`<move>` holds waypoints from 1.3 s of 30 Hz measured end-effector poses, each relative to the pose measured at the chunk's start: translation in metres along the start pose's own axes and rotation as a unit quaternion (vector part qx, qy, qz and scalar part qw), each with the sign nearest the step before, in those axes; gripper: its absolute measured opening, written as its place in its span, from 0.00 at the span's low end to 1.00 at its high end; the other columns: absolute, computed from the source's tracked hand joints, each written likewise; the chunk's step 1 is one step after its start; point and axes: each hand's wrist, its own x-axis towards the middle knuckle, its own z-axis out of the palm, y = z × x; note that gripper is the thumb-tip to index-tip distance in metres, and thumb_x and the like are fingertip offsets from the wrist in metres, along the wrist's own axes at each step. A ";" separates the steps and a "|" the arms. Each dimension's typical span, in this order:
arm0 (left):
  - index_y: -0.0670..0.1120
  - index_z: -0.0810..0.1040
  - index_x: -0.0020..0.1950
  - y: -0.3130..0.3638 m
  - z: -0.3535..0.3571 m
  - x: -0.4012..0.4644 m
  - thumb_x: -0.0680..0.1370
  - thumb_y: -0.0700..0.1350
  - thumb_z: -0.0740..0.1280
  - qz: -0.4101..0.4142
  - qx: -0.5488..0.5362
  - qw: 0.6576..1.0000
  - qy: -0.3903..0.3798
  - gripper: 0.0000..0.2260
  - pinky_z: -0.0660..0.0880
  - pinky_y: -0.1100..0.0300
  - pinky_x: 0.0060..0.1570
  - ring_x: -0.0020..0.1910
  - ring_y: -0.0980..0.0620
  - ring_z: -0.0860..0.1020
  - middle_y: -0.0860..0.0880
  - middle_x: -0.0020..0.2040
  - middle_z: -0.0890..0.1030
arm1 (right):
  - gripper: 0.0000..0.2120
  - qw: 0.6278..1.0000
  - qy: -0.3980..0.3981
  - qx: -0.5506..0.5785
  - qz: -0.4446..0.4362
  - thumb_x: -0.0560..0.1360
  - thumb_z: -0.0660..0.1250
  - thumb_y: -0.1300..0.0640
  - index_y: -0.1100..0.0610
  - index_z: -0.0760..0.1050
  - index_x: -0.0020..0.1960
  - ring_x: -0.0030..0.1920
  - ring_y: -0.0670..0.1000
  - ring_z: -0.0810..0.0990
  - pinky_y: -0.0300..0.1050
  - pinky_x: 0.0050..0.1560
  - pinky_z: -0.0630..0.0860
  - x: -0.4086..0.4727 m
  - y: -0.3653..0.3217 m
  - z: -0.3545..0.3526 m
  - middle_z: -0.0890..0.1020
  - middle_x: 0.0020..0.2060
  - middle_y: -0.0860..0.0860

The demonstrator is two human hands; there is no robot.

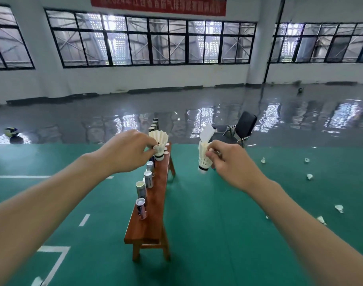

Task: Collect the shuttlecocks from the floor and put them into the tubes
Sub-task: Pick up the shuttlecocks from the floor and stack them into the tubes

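My left hand [131,149] pinches a white feather shuttlecock [160,141], cork down, above the far part of a long wooden bench [153,215]. To the right of the bench, my right hand [228,162] grips a short stack of shuttlecocks [204,157], cork down, in the air. Several upright tubes stand in a row along the bench's left side, among them one [141,208] nearest me and one [141,188] behind it, both with open tops. More shuttlecocks lie on the green floor at the right, such as one [309,176] and another [339,208].
A black chair [243,126] stands beyond the bench on the grey floor, with a white sheet in front of it. A ball [11,132] lies at the far left. White court lines cross the green mat at the left. Windows line the far wall.
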 end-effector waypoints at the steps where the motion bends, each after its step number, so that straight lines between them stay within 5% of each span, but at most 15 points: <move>1: 0.53 0.85 0.54 -0.013 0.012 0.018 0.82 0.53 0.65 -0.004 -0.002 1.000 -0.007 0.11 0.80 0.53 0.49 0.45 0.52 0.83 0.54 0.49 0.87 | 0.05 1.000 -0.002 0.000 0.002 0.82 0.66 0.56 0.55 0.78 0.49 0.38 0.56 0.82 0.54 0.44 0.78 0.019 0.011 0.013 0.83 0.35 0.51; 7: 0.53 0.85 0.54 -0.097 0.074 0.110 0.82 0.54 0.64 -0.011 -0.031 0.999 -0.029 0.11 0.81 0.54 0.48 0.42 0.55 0.83 0.54 0.48 0.86 | 0.06 0.999 -0.036 0.009 0.016 0.82 0.66 0.52 0.52 0.80 0.49 0.38 0.52 0.81 0.52 0.44 0.78 0.126 0.063 0.079 0.83 0.37 0.47; 11: 0.56 0.85 0.53 -0.163 0.115 0.179 0.82 0.55 0.65 -0.025 -0.045 0.998 -0.031 0.09 0.74 0.63 0.41 0.38 0.62 0.78 0.60 0.44 0.83 | 0.07 0.999 -0.046 -0.006 0.025 0.81 0.67 0.49 0.51 0.81 0.49 0.41 0.54 0.81 0.53 0.46 0.79 0.217 0.097 0.111 0.85 0.40 0.47; 16: 0.53 0.85 0.50 -0.221 0.166 0.265 0.82 0.52 0.67 -0.032 -0.081 0.996 0.019 0.07 0.78 0.57 0.43 0.34 0.62 0.77 0.59 0.43 0.83 | 0.08 0.999 -0.022 0.010 0.036 0.82 0.67 0.49 0.52 0.80 0.48 0.35 0.53 0.82 0.51 0.41 0.79 0.308 0.152 0.145 0.83 0.36 0.49; 21: 0.54 0.83 0.44 -0.253 0.228 0.349 0.80 0.49 0.70 -0.035 -0.091 0.995 0.027 0.05 0.74 0.61 0.35 0.32 0.64 0.75 0.62 0.36 0.79 | 0.08 0.999 -0.023 0.000 0.037 0.82 0.66 0.48 0.51 0.79 0.49 0.32 0.52 0.73 0.52 0.36 0.75 0.379 0.231 0.177 0.79 0.31 0.47; 28: 0.61 0.77 0.40 -0.315 0.279 0.452 0.80 0.52 0.69 -0.067 -0.043 0.993 -0.089 0.09 0.67 0.66 0.34 0.34 0.70 0.76 0.69 0.35 0.77 | 0.06 0.998 -0.044 -0.041 0.003 0.83 0.65 0.51 0.52 0.78 0.51 0.35 0.57 0.77 0.51 0.37 0.72 0.497 0.375 0.193 0.77 0.31 0.47; 32: 0.55 0.81 0.43 -0.350 0.287 0.509 0.81 0.51 0.68 -0.157 -0.033 0.981 -0.113 0.08 0.72 0.62 0.33 0.27 0.62 0.79 0.56 0.33 0.80 | 0.05 0.997 -0.042 -0.059 -0.021 0.83 0.63 0.53 0.53 0.76 0.54 0.38 0.61 0.79 0.51 0.37 0.74 0.586 0.439 0.206 0.82 0.36 0.53; 39: 0.54 0.73 0.37 -0.381 0.332 0.586 0.80 0.49 0.68 -0.160 0.016 0.984 -0.078 0.12 0.64 0.61 0.32 0.30 0.60 0.71 0.59 0.31 0.72 | 0.05 0.986 -0.108 0.066 -0.109 0.82 0.66 0.56 0.53 0.80 0.52 0.37 0.56 0.81 0.49 0.36 0.76 0.721 0.463 0.301 0.85 0.40 0.52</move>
